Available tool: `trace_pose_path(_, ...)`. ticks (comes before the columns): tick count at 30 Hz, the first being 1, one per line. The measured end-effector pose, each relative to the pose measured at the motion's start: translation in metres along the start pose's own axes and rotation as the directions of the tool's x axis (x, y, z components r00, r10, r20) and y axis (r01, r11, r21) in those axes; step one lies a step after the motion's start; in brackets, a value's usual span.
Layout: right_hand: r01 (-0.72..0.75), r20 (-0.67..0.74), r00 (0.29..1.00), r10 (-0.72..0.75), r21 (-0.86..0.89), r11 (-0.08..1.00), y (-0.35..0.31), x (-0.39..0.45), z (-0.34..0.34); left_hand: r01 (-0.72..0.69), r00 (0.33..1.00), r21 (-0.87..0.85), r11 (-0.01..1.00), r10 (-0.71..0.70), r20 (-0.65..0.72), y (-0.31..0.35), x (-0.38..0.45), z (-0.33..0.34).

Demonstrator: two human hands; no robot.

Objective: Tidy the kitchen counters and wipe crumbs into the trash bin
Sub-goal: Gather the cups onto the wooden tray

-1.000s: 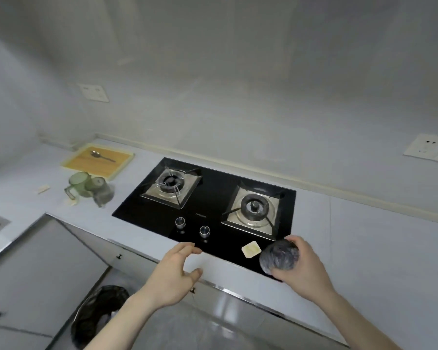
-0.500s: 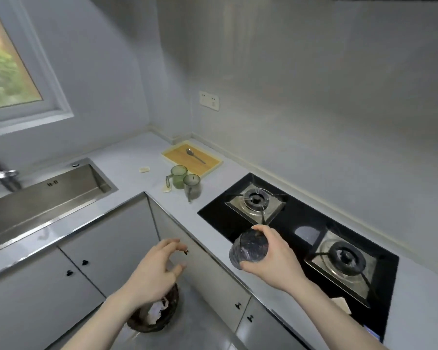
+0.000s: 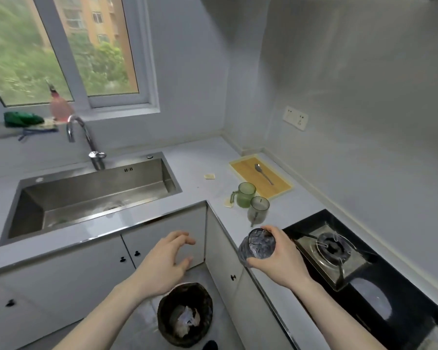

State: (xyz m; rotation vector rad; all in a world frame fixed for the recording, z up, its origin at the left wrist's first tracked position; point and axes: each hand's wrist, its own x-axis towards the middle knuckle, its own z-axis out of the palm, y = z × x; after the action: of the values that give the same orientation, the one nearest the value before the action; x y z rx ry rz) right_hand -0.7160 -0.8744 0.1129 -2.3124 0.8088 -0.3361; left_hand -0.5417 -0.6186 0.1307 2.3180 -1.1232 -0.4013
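Note:
My right hand (image 3: 281, 258) grips a dark textured glass (image 3: 257, 246), tilted toward me, above the counter edge beside the black gas hob (image 3: 364, 299). My left hand (image 3: 167, 261) hovers empty with fingers spread in front of the corner cabinets, above the black-lined trash bin (image 3: 185, 317) on the floor, which holds crumpled paper. On the grey counter (image 3: 197, 162) stand a green mug (image 3: 245, 195) and a greyish mug (image 3: 258, 209). Pale crumbs lie at the green mug's left (image 3: 227, 203) and near the sink (image 3: 209, 176).
A steel sink (image 3: 91, 195) with a curved tap (image 3: 86, 140) fills the left counter. A yellow cutting board (image 3: 261, 175) with a spoon (image 3: 263, 173) lies in the corner. A pink bottle and green cloth sit on the window sill. Wall socket at right.
My view has swung left, bringing the sink and window into sight. My right hand has carried the glass from the hob's front edge leftward, toward the counter corner. The left hand stays open over the bin.

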Motion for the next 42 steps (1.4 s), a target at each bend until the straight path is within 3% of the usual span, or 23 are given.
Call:
trace_pose_path(7, -0.124, 0.06, 0.991, 0.123, 0.021, 0.992, 0.011, 0.082, 0.041, -0.001, 1.0, 0.004, 1.0, 0.001, 0.025, -0.033, 0.083, -0.019)
trace_pose_path(13, -0.21, 0.131, 0.968, 0.216, -0.062, 0.976, 0.027, 0.151, 0.07, 0.006, 1.0, 0.007, 1.0, -0.006, 0.025, -0.06, 0.146, -0.02)
trace_pose_path(22, -0.325, 0.155, 0.929, 0.336, -0.091, 0.941, 0.039, 0.194, 0.1, -0.052, 0.979, 0.052, 0.997, 0.041, 0.2, -0.072, 0.233, -0.012)
trace_pose_path(30, -0.476, 0.054, 0.876, 0.48, -0.072, 0.877, 0.039, 0.215, 0.12, -0.159, 0.893, 0.042, 0.986, 0.125, 0.432, -0.064, 0.357, 0.007)
trace_pose_path(42, -0.717, -0.077, 0.696, 0.714, -0.033, 0.696, 0.021, 0.284, 0.169, -0.181, 0.733, 0.03, 0.983, 0.115, 0.671, -0.089, 0.503, 0.068)
